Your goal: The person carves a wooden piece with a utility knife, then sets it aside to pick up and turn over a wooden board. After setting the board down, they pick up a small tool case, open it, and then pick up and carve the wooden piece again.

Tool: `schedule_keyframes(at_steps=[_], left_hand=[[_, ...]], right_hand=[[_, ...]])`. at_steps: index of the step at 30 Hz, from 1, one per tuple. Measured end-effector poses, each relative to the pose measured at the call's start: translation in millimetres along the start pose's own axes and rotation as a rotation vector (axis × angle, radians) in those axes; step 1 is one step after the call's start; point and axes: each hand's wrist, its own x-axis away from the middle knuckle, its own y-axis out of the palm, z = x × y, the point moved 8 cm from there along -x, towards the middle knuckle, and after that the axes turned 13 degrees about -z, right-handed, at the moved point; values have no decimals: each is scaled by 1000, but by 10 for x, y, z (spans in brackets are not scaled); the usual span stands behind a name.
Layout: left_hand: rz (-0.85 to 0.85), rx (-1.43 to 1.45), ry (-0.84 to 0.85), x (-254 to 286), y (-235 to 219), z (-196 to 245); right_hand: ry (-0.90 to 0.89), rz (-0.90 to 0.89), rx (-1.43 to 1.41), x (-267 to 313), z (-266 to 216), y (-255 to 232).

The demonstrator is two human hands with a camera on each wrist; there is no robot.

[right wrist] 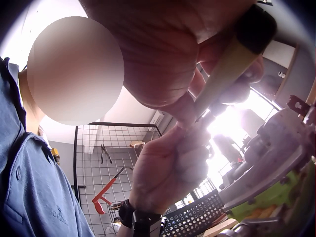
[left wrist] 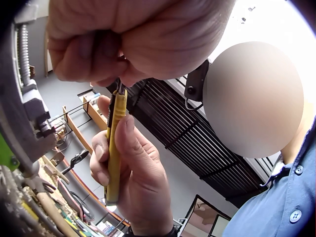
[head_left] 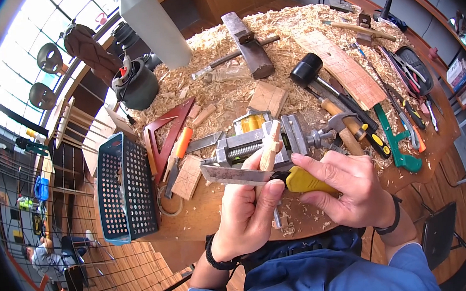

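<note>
My left hand grips a slim, pale carved wooden stick, which stands upright out of the fist. In my right hand is a knife with a yellow and black handle. Its broad, long blade points left and lies across the stick, over the left fingers. The left thumb rests close to where blade and handle meet. From the left wrist view, right fingers and thumb wrap the yellow handle; the left fist hides the stick. Both hands meet in front of a metal vise.
Wood shavings cover much of the workbench. A perforated basket stands at left, near an orange-handled tool and a wood block. On the right lie a black mallet, a hammer and a green-handled saw.
</note>
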Motion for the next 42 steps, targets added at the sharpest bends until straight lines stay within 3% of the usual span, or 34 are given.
schedule_keyframes(at_steps=[13,16,19,28,30,36,39,42], left_hand=[[-28,-47,-22,26,14,3],[64,-109,-14,27,7,8],[114,81,-60,42,2,-42],[44,-106,52,12,-23,16],[54,8,-37,17,-12,17],[24,-9,-117,24,-5,13],[88,-48,23,9,-24,-5],[72,-25,-3,13,-17,-10]], right_hand=[[1,32,11,2,0,-14],[4,14,-10,1,-7,-16],[7,-23,-17,3,6,2],[-2,-4,0,0,-3,-5],[-3,-2,-1,-3,-3,-4],[-3,12,-17,-1,-2,-11],[-4,16,-24,3,4,-13],[0,8,-23,0,4,-13]])
